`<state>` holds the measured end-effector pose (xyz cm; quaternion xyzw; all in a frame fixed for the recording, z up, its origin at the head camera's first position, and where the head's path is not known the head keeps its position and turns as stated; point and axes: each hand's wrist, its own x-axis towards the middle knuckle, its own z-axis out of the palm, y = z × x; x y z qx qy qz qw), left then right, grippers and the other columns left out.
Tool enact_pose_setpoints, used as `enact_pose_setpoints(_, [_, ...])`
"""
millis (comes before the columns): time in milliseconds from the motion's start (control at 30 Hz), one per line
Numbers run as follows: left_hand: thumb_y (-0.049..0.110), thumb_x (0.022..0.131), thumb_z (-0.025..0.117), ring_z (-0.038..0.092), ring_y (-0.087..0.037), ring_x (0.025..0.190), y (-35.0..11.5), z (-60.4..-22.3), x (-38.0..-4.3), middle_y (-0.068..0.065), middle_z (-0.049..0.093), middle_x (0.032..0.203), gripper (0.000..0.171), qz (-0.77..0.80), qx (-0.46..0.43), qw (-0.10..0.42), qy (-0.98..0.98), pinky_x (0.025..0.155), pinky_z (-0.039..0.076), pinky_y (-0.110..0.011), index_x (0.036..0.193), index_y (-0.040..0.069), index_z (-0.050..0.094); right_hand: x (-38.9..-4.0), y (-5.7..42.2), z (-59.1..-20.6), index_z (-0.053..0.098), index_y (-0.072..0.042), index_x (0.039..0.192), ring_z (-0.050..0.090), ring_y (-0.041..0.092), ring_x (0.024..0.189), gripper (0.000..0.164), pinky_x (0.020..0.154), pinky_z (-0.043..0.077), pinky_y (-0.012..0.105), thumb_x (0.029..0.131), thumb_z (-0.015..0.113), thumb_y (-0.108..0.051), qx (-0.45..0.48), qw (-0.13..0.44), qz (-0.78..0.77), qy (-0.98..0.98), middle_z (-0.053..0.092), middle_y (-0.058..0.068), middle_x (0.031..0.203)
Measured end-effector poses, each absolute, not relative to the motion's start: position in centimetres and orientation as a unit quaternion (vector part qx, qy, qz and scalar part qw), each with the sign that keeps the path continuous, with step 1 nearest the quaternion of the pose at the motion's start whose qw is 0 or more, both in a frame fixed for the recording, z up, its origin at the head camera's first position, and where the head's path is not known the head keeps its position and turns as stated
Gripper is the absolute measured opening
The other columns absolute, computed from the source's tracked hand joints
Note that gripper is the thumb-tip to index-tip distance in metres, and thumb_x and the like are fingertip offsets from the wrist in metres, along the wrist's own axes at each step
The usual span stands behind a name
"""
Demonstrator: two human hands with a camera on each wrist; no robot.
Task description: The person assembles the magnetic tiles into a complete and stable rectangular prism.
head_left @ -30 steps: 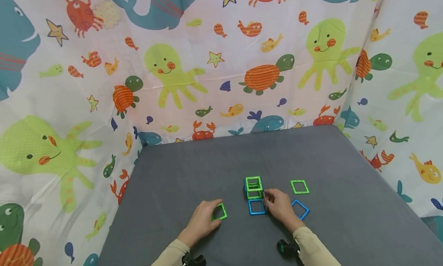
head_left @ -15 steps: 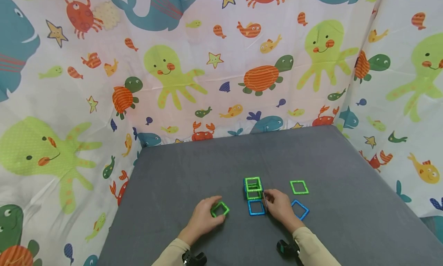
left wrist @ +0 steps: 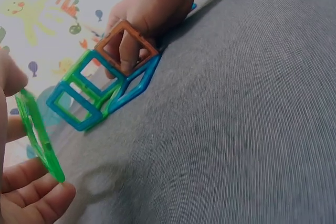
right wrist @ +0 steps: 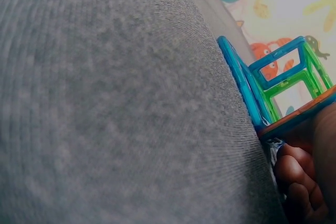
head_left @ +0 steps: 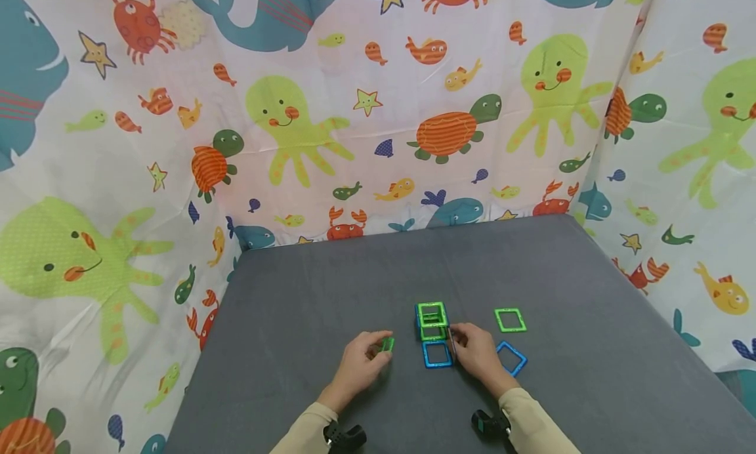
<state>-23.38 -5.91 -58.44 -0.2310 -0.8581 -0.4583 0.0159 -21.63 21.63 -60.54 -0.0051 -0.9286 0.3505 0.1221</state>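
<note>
"Items by size?"

"White fabric wall with sea-creature print (head_left: 369,139), upper frame. Grey cloth-covered table (head_left: 331,287), lower frame. Left hand (head_left: 356,367), lower centre; right hand (head_left: 478,353), right of it. Between them, higher, a box of green and blue plastic square tiles (head_left: 433,325); a flat blue square tile (head_left: 439,365) lies just below it."

"Grips?"

"Left pinches a green plastic square tile (head_left: 387,344), apart from the box; right holds an orange-brown plastic square tile (left wrist: 139,38) upright along the flat tile's edge."

"Step?"

"Adding sides, I judge; next calls for aligning the green edge."
</note>
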Motion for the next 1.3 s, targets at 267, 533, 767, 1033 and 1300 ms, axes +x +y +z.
enact_pose_setpoints(267, [0.017,0.083,0.077,0.068,-0.014,0.086,-3.9,-59.3,-23.1,-0.007,0.066,0.107,0.044,-0.512,-0.226,0.020,-0.828,0.076,0.057,-0.023,0.125,0.008,0.068,-21.6,21.6,-60.5,0.076,-0.001,0.109,0.060,0.012,0.073,0.021,0.065,0.050,0.028,0.089,0.072,-0.006,-0.003,0.128,0.347,-0.929,0.068,0.003,0.084])
enact_pose_setpoints(533, [0.010,0.076,0.081,0.069,-0.024,0.093,-2.0,-60.5,-22.8,-0.008,0.065,0.108,0.045,-0.496,-0.293,0.079,-0.814,0.083,0.061,-0.034,0.119,0.005,0.068,-21.5,21.5,-60.5,0.076,0.000,0.108,0.060,0.012,0.072,0.021,0.065,0.050,0.028,0.088,0.073,-0.006,-0.004,0.131,0.352,-0.927,0.068,0.003,0.083])
enact_pose_setpoints(767, [0.007,0.073,0.083,0.068,-0.020,0.096,-1.4,-61.2,-23.0,-0.005,0.064,0.113,0.046,-0.481,-0.324,0.113,-0.806,0.083,0.060,-0.033,0.117,0.007,0.068,-21.6,21.5,-60.6,0.076,-0.001,0.107,0.060,0.012,0.072,0.021,0.066,0.051,0.029,0.087,0.073,-0.005,-0.007,0.136,0.351,-0.927,0.068,0.003,0.083])
enact_pose_setpoints(1033, [0.005,0.072,0.084,0.067,-0.022,0.098,-0.8,-61.5,-23.3,-0.005,0.064,0.115,0.047,-0.483,-0.325,0.129,-0.803,0.085,0.059,-0.033,0.116,0.007,0.068,-21.7,21.6,-60.7,0.076,-0.001,0.108,0.061,0.012,0.073,0.021,0.065,0.051,0.029,0.087,0.073,-0.005,-0.006,0.134,0.348,-0.928,0.068,0.003,0.083])
enact_pose_setpoints(1300, [0.003,0.072,0.083,0.066,-0.021,0.101,0.1,-61.2,-23.5,-0.008,0.065,0.117,0.046,-0.481,-0.331,0.146,-0.799,0.085,0.059,-0.034,0.116,0.005,0.069,-21.7,21.4,-60.5,0.076,0.000,0.104,0.060,0.011,0.069,0.020,0.063,0.049,0.026,0.084,0.074,-0.003,-0.002,0.152,0.350,-0.924,0.068,0.003,0.080])
